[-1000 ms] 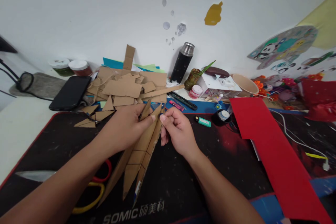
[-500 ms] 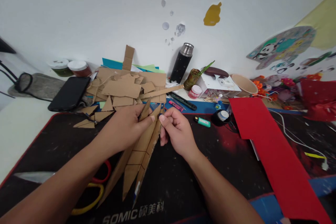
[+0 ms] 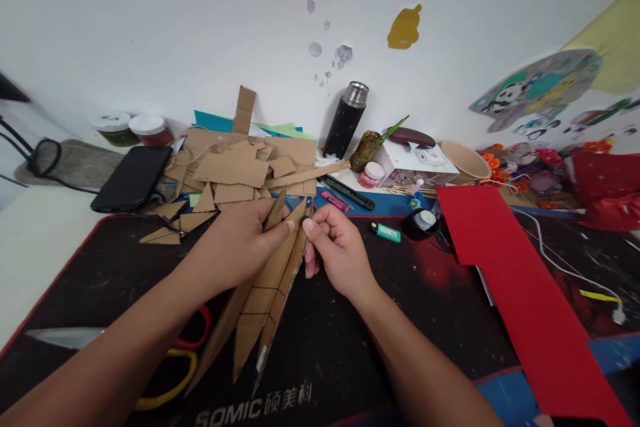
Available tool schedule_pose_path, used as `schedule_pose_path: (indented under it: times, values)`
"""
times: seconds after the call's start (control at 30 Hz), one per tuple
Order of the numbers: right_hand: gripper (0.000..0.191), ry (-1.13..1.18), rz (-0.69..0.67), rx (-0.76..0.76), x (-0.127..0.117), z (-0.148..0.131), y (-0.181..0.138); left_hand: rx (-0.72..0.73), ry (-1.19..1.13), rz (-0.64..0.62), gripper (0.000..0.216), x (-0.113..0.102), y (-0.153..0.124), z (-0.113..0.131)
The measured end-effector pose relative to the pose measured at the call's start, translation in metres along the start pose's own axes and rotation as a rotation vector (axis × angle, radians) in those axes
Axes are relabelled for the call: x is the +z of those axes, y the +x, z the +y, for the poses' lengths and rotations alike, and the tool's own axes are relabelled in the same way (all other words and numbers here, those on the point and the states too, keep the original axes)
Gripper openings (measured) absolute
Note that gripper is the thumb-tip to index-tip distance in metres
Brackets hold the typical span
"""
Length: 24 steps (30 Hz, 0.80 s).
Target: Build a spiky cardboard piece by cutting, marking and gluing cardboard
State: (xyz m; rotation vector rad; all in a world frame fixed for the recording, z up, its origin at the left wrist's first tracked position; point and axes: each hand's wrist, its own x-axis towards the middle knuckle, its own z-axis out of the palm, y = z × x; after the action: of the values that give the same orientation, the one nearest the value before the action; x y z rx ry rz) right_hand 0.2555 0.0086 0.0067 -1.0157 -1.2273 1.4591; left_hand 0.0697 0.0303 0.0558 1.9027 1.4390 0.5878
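Observation:
A long folded piece of cardboard [image 3: 262, 302] with pointed ends and drawn cross lines stands over the black desk mat. Around its left and middle panels my left hand [image 3: 250, 240] is closed, the thumb pressing on a panel from the right. My right hand [image 3: 340, 247] pinches the upper right edge of the same cardboard between thumb and fingers. The fingers of the left hand behind the panels are hidden. Scissors [image 3: 173, 390] with red and yellow handles lie under my left forearm, their blade pointing left.
Cardboard scraps [image 3: 233, 170] are heaped behind my hands. A black thermos [image 3: 345, 121], a utility knife [image 3: 349, 192], a green USB stick [image 3: 386, 232] and a black round container [image 3: 421, 223] stand or lie beyond. Red card [image 3: 520, 300] lies at right, a phone [image 3: 133, 178] at left.

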Motion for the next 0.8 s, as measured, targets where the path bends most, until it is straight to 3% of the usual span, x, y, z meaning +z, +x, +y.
schedule_pose_path:
  times: [0.8]
  values:
    - [0.043, -0.008, 0.006, 0.007, 0.0005, 0.0003, 0.0, -0.005, 0.018, 0.002, 0.035, -0.0021, -0.0008, 0.0033]
